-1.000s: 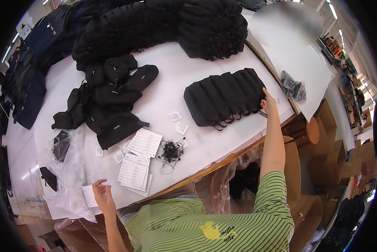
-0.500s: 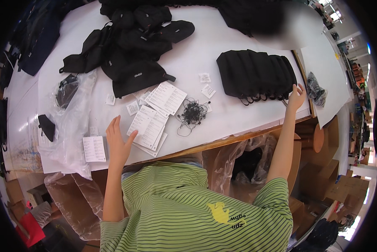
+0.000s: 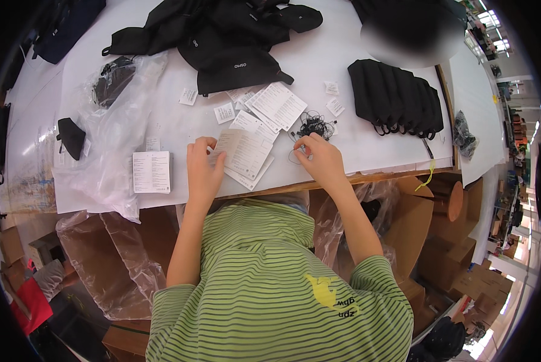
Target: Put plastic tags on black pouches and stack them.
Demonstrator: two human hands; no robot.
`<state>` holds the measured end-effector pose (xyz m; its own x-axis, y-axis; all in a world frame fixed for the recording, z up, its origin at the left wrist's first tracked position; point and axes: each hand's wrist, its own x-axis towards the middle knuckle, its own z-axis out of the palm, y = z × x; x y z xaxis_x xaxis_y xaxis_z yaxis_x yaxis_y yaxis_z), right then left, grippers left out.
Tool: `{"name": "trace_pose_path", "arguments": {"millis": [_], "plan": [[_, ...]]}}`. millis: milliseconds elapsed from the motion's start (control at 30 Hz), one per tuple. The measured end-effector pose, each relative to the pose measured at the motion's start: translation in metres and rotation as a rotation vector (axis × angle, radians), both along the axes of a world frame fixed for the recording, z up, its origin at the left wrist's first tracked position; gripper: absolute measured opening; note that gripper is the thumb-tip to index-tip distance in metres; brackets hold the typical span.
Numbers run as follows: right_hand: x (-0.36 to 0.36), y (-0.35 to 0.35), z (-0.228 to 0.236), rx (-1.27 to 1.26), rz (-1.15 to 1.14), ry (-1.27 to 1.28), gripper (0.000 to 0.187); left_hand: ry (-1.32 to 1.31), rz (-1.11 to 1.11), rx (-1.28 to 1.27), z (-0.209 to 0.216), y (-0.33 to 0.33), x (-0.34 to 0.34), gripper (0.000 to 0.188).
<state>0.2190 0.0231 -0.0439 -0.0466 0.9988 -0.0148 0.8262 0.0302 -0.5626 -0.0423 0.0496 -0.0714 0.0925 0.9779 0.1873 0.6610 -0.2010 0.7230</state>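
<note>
My left hand [image 3: 203, 172] pinches the left edge of a printed white card [image 3: 246, 152], whose edge is lifted a little off the stack beneath. Close by, my right hand [image 3: 322, 161] has thumb and fingertips together at the near side of a tangled heap of black strings [image 3: 314, 125]. A thin loop of string shows beside those fingertips. More printed cards [image 3: 279, 105] lie fanned out behind the left one. Beyond them is a pile of black fabric pouches [image 3: 237, 66] with small pale lettering.
A row of black pouches [image 3: 397, 99] lies at the right, with a thin tool on a yellow cord [image 3: 426, 176] by the table edge. Leftward are a card stack [image 3: 151, 172], a clear plastic bag [image 3: 110, 139] and a small black pouch [image 3: 71, 138]. Cardboard boxes [image 3: 406, 226] stand below.
My right hand has moved left from the row of pouches to the string heap. My left hand has reached the card's edge and closed on it. The view has shifted.
</note>
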Motion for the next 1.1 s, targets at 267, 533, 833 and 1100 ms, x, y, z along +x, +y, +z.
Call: {"name": "trace_pose_path", "arguments": {"millis": [267, 533, 833, 1100], "plan": [[-0.012, -0.014, -0.001, -0.055, -0.111, -0.079, 0.015, -0.536, 0.053, -0.317, 0.007, -0.009, -0.017, 0.019], [-0.008, -0.007, -0.006, -0.103, -0.016, -0.131, 0.013, -0.907, 0.093, -0.403, 0.017, -0.017, -0.013, 0.013], [0.005, -0.004, 0.059, 0.052, -0.197, 0.348, 0.010, -1.027, 0.142, -0.527, 0.010, -0.022, -0.022, 0.017], [0.065, -0.031, 0.033, 0.059, -0.494, 0.323, 0.011, -0.928, 0.149, -0.555, 0.017, -0.021, -0.008, 0.026]]}}
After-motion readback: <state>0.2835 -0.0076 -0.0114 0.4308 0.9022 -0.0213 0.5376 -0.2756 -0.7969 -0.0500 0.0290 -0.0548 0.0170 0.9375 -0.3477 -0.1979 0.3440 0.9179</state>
